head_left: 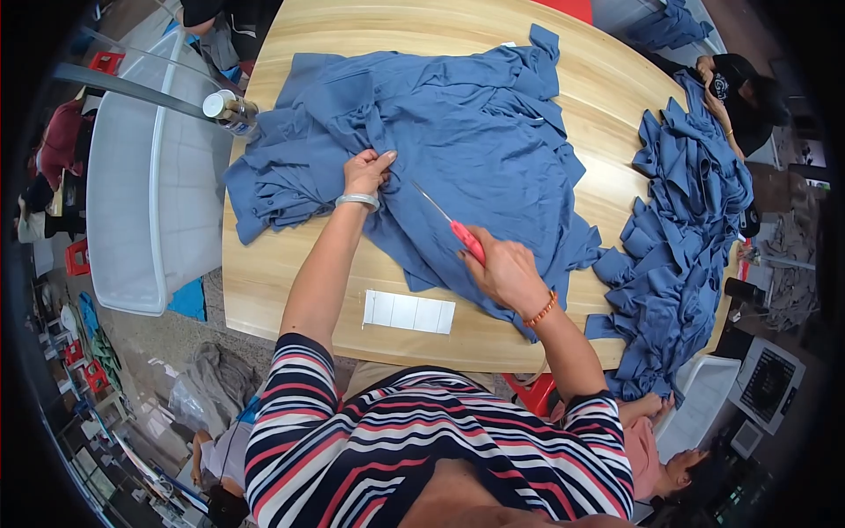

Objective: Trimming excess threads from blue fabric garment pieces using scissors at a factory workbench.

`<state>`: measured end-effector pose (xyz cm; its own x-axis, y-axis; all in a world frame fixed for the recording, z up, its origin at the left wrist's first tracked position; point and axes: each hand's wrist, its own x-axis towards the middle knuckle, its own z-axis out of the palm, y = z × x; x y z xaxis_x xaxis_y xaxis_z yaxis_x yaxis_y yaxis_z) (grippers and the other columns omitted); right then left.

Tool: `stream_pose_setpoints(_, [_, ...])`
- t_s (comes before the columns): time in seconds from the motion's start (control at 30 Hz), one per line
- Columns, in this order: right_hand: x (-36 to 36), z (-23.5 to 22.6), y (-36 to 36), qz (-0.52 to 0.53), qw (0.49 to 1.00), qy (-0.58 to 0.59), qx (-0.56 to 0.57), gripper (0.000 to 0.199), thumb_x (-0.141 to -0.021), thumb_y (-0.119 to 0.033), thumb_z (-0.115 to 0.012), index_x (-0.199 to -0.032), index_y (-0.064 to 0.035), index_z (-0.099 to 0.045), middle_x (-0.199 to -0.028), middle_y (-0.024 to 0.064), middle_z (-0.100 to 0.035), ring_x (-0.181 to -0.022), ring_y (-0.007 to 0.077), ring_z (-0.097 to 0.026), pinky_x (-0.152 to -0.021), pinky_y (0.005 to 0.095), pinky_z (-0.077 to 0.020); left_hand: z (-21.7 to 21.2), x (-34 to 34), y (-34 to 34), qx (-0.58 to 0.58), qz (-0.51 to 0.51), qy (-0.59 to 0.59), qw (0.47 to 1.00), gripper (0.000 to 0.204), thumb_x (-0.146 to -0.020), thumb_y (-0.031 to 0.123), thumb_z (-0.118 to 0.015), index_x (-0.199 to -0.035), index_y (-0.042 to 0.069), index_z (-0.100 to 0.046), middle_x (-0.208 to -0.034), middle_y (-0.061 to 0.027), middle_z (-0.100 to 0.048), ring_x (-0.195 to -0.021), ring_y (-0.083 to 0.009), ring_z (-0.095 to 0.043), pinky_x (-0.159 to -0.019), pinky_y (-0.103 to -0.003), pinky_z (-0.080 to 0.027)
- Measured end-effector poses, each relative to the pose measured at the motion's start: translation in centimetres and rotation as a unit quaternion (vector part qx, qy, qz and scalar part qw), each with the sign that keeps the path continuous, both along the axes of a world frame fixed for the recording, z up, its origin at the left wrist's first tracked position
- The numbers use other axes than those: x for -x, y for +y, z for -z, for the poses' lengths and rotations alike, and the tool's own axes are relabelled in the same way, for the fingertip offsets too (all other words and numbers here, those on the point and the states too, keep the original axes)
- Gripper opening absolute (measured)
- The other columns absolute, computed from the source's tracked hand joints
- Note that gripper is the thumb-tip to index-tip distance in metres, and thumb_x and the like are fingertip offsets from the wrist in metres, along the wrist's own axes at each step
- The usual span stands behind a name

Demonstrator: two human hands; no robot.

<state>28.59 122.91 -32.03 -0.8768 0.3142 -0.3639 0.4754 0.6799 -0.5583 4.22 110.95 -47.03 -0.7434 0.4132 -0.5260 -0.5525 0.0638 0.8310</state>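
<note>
Blue garments (475, 150) lie spread in a rumpled layer across the wooden table in front of me. My left hand (365, 173), with a pale bangle at its wrist, pinches a fold of the blue cloth between thumb and fingers. To its right, my right hand (510, 273) is closed round a red-handled tool (466, 239) with a thin, pointed metal shaft. The tip points up and left over the cloth, close to my left hand; whether it touches the fabric I cannot tell. Its exact kind is not clear.
A white paper strip (409, 312) lies near the table's front edge. A heap of blue garments (678, 238) covers the right side, with people beside it. At left stand a clear jar (231, 110), a metal bar (141, 91) and a large white bin (189, 176).
</note>
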Motion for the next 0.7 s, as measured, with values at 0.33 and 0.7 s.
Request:
stream_pose_setpoints(0.33, [5.6, -1.1, -0.4, -0.015, 0.999, -0.037, -0.008, 0.037, -0.089, -0.034, -0.059, -0.111, -0.0044, -0.059, -0.079, 0.0232, -0.066, -0.077, 0.0421, -0.064, -0.069, 0.0496, -0.0495, 0.9, 0.4, -1.1, -0.087, 0.006, -0.05, 0.995, 0.015, -0.081, 0.01, -0.075, -0.076, 0.008, -0.061, -0.074, -0.0016, -0.064, -0.062, -0.0099, -0.057, -0.06, -0.024, -0.046])
stream_pose_setpoints(0.7, [3.1, -0.4, -0.6, -0.071, 0.995, -0.069, 0.024, 0.036, -0.09, -0.035, -0.058, -0.114, -0.0083, -0.059, -0.081, 0.0231, -0.066, -0.078, 0.0421, -0.063, -0.07, 0.0492, -0.0495, 1.4, 1.0, -1.5, -0.088, 0.003, -0.025, 0.996, 0.02, -0.082, 0.015, -0.076, -0.075, 0.005, -0.061, -0.073, -0.0021, -0.064, -0.059, -0.0084, -0.055, -0.055, -0.023, -0.043])
